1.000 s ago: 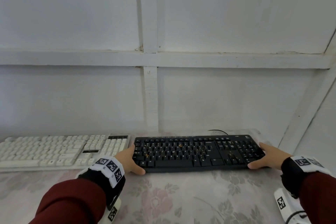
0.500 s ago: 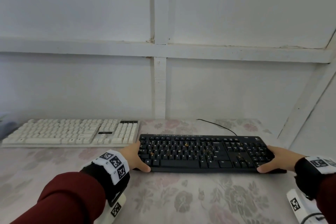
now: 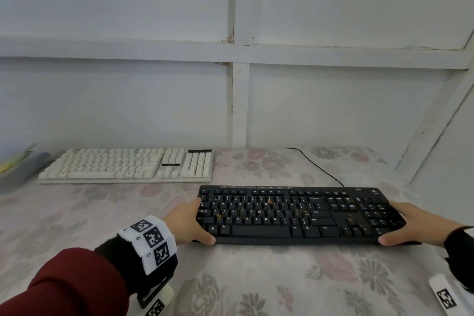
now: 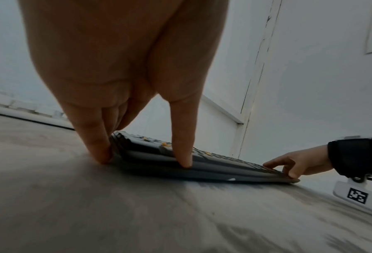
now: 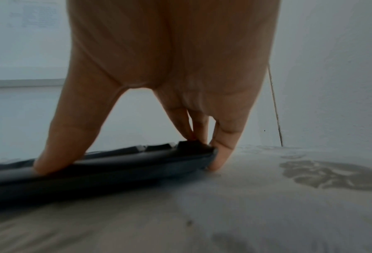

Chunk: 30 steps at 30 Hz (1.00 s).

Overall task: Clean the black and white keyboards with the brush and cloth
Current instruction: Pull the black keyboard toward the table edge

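Gripping the black keyboard (image 3: 295, 213) at both ends, my left hand (image 3: 188, 223) and right hand (image 3: 420, 226) pinch its edges; key legends QWERTY readable.

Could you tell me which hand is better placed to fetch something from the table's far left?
Left: the left hand grips the black plastic keyboard's left end, nearer that side than the right hand.

Count on the floral tablecloth (image 3: 256, 277): two keyboards, one black keyboard (image 3: 300, 215) and one white keyboard (image 3: 128, 165), the white one behind and left of the black. One cable (image 3: 315, 164) behind the black keyboard. Two hands, left hand (image 3: 186, 223) and right hand (image 3: 420, 224), one at each end of the black keyboard
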Tool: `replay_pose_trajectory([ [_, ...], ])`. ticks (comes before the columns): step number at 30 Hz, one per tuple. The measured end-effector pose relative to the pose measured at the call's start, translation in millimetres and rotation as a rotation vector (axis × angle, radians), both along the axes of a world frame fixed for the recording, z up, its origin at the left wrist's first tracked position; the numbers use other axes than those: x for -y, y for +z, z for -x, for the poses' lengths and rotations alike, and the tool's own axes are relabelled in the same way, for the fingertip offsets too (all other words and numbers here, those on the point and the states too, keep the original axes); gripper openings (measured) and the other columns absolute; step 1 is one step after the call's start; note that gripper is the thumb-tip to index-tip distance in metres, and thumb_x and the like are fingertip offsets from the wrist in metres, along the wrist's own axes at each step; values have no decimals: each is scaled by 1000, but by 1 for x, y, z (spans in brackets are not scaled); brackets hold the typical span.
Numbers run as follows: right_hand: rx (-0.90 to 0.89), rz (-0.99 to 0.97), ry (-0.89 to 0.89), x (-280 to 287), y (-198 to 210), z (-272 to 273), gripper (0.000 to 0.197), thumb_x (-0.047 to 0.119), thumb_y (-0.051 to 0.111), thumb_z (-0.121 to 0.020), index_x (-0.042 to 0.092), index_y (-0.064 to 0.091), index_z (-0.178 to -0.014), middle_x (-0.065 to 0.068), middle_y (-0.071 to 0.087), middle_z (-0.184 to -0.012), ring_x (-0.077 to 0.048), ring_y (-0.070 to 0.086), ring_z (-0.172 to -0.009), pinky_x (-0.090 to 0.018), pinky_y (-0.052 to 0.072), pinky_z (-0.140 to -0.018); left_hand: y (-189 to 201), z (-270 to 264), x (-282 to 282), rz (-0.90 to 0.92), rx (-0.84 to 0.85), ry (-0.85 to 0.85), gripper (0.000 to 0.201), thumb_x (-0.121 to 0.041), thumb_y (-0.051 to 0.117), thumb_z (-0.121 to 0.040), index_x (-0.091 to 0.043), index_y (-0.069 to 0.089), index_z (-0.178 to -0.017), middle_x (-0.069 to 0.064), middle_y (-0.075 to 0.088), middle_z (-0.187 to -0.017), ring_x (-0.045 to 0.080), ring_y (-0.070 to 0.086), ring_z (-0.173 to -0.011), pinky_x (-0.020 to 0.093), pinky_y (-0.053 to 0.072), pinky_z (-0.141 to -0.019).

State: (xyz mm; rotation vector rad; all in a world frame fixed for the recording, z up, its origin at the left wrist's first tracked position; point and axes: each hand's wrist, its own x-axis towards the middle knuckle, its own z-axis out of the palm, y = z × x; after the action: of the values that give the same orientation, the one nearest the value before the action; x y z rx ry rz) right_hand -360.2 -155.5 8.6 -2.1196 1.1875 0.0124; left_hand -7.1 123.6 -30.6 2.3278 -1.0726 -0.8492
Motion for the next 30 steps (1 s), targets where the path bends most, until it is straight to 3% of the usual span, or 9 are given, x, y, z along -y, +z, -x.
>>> replay_pose_trajectory([
  [4, -19, -16, -13, -26, 0, -7, 113, 47, 93, -25, 16, 51, -125, 0, 50, -110, -12, 49, -96, -19, 35, -74, -4, -9, -28, 24, -64, 5, 112, -41, 83, -43, -21, 34, -142, -2, 51, -136, 18, 49, -124, 39, 40, -107],
  [6, -8, 39, -6, -33, -4, -10, 129, 69, 82, -6, 19, 52, -121, -1, 54, -114, -12, 52, -98, -17, 36, -73, -7, -17, -41, 34, -89, 3, 123, -49, 78, -33, -23, 32, -143, -4, 50, -139, 17, 48, -125, 38, 40, -107],
  [8, 1, 58, -5, -42, -7, -15, 135, 78, 73, 0, 20, 53, -119, -2, 57, -115, -11, 55, -100, -15, 37, -74, -8, -25, -54, 35, -89, 5, 125, -50, 76, -31, -23, 30, -144, -4, 49, -140, 16, 48, -125, 38, 40, -107],
  [13, -3, 17, 27, -72, -7, -34, 117, 61, 86, -16, 15, 55, -118, 7, 61, -104, 0, 55, -92, -9, 37, -67, -6, -44, -84, 55, -104, 13, 118, -43, 81, -37, -24, 32, -144, -6, 52, -135, 15, 51, -122, 37, 41, -106],
  [17, 2, 54, 18, -90, -12, -48, 129, 78, 73, -1, 18, 55, -114, 4, 62, -107, -3, 57, -94, -11, 39, -69, -7, -61, -105, 72, -124, 32, 128, -45, 80, -32, -22, 27, -146, -5, 48, -140, 15, 48, -126, 36, 40, -107],
  [20, 9, 57, 32, -104, -13, -61, 128, 77, 75, -4, 16, 57, -116, 4, 65, -106, -7, 61, -95, -14, 42, -72, -2, -69, -121, 75, -122, 44, 124, -41, 81, -36, -19, 28, -146, -4, 49, -138, 16, 49, -124, 36, 41, -106],
  [24, -30, 33, 19, -130, -8, -83, 112, 61, 86, -21, 15, 54, -118, 6, 61, -103, -5, 57, -91, -10, 38, -69, 1, -83, -139, 65, -105, 61, 90, -14, 83, -63, -20, 37, -139, -5, 57, -125, 16, 55, -113, 34, 45, -100],
  [27, -18, 61, 5, -142, -8, -96, 117, 71, 80, -13, 19, 56, -115, 5, 60, -109, -9, 58, -97, -17, 41, -75, 0, -95, -151, 63, -106, 63, 90, -12, 83, -64, -18, 36, -140, -4, 57, -125, 16, 55, -112, 33, 45, -99],
  [30, -35, 0, -3, -157, -3, -112, 85, 46, 89, -41, 23, 53, -115, 10, 56, -102, 0, 53, -87, -8, 35, -67, 1, -104, -161, 59, -114, 70, 88, -11, 82, -66, -17, 35, -140, -3, 56, -126, 16, 55, -114, 34, 43, -101],
])
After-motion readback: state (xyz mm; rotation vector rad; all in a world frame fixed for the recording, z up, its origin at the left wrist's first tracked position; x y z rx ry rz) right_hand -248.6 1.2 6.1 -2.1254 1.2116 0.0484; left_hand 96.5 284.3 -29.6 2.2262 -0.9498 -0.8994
